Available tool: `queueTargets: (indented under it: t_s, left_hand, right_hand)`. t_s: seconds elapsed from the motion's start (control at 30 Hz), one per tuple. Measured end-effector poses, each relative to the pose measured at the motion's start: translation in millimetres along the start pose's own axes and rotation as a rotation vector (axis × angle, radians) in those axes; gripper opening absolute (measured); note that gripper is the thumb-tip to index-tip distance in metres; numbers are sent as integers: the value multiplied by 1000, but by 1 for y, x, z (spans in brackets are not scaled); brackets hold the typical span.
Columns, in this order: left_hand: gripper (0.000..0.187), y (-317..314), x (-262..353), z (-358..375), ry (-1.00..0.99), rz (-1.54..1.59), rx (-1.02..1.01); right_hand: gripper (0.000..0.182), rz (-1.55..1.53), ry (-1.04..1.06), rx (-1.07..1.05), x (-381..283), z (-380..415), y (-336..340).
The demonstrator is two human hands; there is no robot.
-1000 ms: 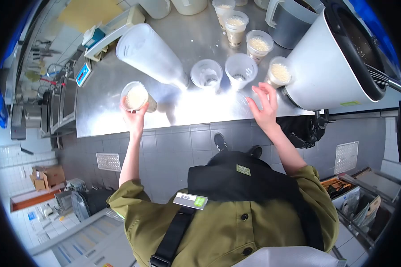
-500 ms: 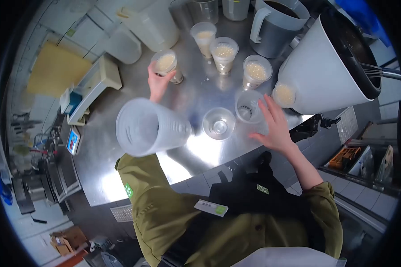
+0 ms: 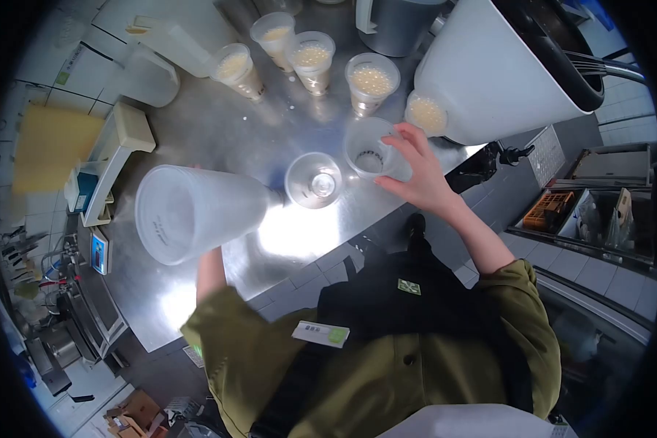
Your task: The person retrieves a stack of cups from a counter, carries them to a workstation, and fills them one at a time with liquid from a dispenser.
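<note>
My right hand (image 3: 422, 169) has its thumb and fingers curled around the rim of a clear plastic cup (image 3: 359, 142) on the steel counter. Left of it stands another clear cup (image 3: 312, 169) with nothing visible in it. A tall stack of translucent cups (image 3: 219, 208) hides my left hand; only the wrist and forearm below it show, so its fingers cannot be seen. Several cups with pale, creamy, beaded contents stand farther back, among them one cup (image 3: 372, 84) near my right hand and one cup (image 3: 235, 69) at the left of the group.
A large white container (image 3: 474, 73) with a dark rim and a whisk (image 3: 598, 66) stands at the right. Behind are a grey pitcher (image 3: 398, 29) and a translucent jug (image 3: 186, 33). A small screen (image 3: 100, 252) sits by the counter's left edge.
My left hand has let go of a filled cup, leaving it by the others, and moved back behind the cup stack. My right hand has closed on the clear cup. The view has shifted.
</note>
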State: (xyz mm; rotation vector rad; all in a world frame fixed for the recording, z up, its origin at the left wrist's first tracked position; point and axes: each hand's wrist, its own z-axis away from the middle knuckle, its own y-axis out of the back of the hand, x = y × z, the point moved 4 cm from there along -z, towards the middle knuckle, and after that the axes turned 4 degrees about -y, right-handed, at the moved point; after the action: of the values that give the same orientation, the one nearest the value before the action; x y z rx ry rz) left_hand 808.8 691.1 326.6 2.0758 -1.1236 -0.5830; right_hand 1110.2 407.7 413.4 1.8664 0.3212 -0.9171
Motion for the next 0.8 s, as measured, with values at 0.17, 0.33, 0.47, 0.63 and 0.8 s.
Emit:
queueTargets:
  t_s: [0.17,0.33,0.47,0.63,0.8]
  left_hand:
    - [11,113,173,73,403,903,-205]
    - [107,100,292,-36,328,1032,-349]
    - [120,71,314,-17,585,1388,-506]
    - [110,83,298,11,598,1281,-410]
    - [106,101,294,-11,315,1101,-623]
  right_hand:
    - [44,-87,12,-12,3,33,31]
    - [30,-458,-165,-225,-1,79,40]
    - [26,-453,-68,-246,-5,88,41]
    - [43,-1036,-357,-146,-20,60,67]
    - [94,-324,-35,-640,-23,77,32]
